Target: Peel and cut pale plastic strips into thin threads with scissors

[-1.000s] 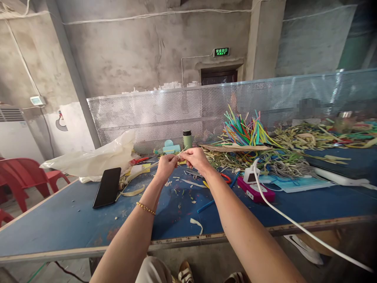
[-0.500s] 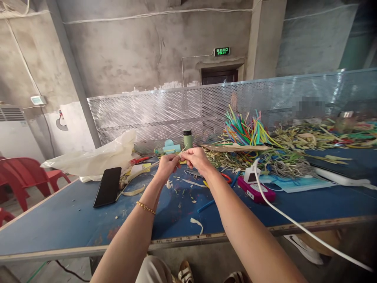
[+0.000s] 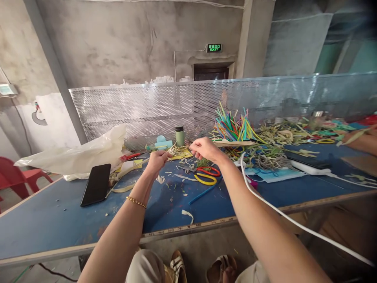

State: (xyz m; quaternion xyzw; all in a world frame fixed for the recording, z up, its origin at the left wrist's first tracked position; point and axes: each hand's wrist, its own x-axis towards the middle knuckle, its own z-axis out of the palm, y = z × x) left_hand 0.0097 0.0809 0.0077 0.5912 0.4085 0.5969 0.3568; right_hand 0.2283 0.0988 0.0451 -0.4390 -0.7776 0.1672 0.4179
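- Pale strip [image 3: 172, 149]: at L hand [image 3: 159, 160], over counter [image 3: 59, 224]; long axis up & R; L nearer.
- L grip: pinched tog., apparently on strip.
- R hand [image 3: 204, 150]: R of strip, apart; fingers curled, contents can't tell.

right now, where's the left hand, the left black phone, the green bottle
Left hand [image 3: 158, 161]: head view, back of hand.
Black phone [image 3: 96, 184]: head view, upper face.
Green bottle [image 3: 179, 138]: head view, side below lid.

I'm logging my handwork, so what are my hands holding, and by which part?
Your left hand seems to pinch a pale strip just below its visible tip. Whether your curled right hand holds anything can't be told.
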